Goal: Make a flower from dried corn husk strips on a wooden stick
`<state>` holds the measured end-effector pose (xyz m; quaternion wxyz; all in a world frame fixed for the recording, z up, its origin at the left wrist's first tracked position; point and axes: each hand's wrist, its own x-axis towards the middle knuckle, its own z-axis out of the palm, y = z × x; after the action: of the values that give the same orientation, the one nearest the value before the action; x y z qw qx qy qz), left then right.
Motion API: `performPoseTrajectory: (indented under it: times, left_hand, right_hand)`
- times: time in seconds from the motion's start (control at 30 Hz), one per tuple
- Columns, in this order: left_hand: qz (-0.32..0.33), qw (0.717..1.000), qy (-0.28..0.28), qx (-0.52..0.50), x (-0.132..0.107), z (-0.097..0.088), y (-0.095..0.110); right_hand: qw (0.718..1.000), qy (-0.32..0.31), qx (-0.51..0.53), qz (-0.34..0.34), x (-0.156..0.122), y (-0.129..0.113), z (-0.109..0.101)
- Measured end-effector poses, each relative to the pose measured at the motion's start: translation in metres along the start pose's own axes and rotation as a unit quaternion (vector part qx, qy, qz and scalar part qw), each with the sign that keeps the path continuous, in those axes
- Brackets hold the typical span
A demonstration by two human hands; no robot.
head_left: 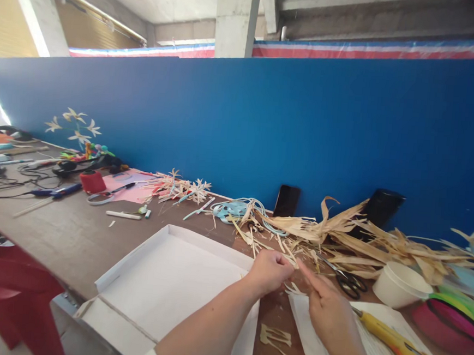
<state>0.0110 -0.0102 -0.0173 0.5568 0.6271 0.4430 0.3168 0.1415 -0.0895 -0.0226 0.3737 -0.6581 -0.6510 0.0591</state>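
My left hand (270, 270) is closed in a pinch above the near edge of the table's scrap pile, just right of the white box lid (188, 272). My right hand (329, 308) meets it from the right, its fingertips close to the left ones, index finger fairly straight and the others curled. Whatever is between the fingers is too small to make out; pale strips of dried corn husk (299, 226) lie right behind them. Below the hands, cut husk pieces (276, 336) rest on the brown table (270, 308).
At right lie black-handled scissors (349, 282), a white paper cup (401, 286), a yellow glue gun (404, 349) on printed paper and a pink bowl (447, 325). A phone (286, 201) leans on the blue partition (241, 123). Light-blue ribbon (234, 210) and husk flowers (197, 191) lie behind the lid.
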Motion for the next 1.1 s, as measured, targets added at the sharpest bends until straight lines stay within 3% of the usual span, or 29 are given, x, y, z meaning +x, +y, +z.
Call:
performPoseTrajectory:
  times: [0.17, 0.27, 0.33, 0.37, 0.47, 0.57, 0.7, 0.83, 0.9, 0.97, 1.03, 1.1]
  left_hand:
    - [-0.03, 1.0, -0.005, -0.006, -0.002, 0.001, 0.002]
    - [-0.017, 0.999, -0.006, -0.047, -0.002, -0.002, 0.004]
    - [-0.008, 0.996, -0.007, -0.085, -0.002, -0.004, 0.006]
    - [-0.007, 0.995, -0.008, -0.102, -0.001, -0.004, 0.007]
    - [-0.008, 0.992, -0.01, -0.126, 0.0, -0.003, 0.007]
    - [0.001, 0.992, -0.016, -0.126, 0.0, -0.001, 0.006]
    - [0.018, 0.996, -0.013, -0.088, -0.001, -0.001, 0.003]
    - [0.008, 0.999, -0.001, -0.04, -0.001, 0.0, -0.001]
    - [-0.001, 0.999, -0.006, -0.039, -0.001, 0.001, -0.002]
    - [-0.004, 0.999, -0.013, -0.052, 0.0, 0.0, -0.001]
    - [-0.007, 0.997, -0.015, -0.07, 0.0, 0.0, 0.001]
    - [-0.012, 0.996, -0.017, -0.085, 0.001, -0.001, 0.002]
  right_hand:
    - [0.998, 0.039, -0.008, 0.045, 0.005, 0.007, -0.006]
    - [0.984, 0.098, 0.004, 0.15, 0.011, 0.013, -0.017]
    - [0.96, 0.135, 0.102, 0.221, 0.013, 0.013, -0.023]
    - [0.945, 0.131, 0.197, 0.224, 0.013, 0.011, -0.025]
    - [0.876, 0.042, 0.43, 0.214, 0.008, -0.004, -0.023]
    - [0.843, -0.071, 0.476, 0.24, 0.003, -0.017, -0.014]
    - [0.861, -0.108, 0.438, 0.233, 0.003, -0.016, -0.002]
    - [0.944, -0.057, 0.272, 0.177, 0.008, 0.0, -0.002]
    - [0.968, -0.005, 0.178, 0.175, 0.01, 0.01, -0.006]
    - [0.961, 0.064, 0.165, 0.211, 0.012, 0.016, -0.014]
    - [0.93, 0.112, 0.256, 0.237, 0.012, 0.016, -0.02]
    - [0.889, 0.086, 0.385, 0.232, 0.011, 0.008, -0.023]
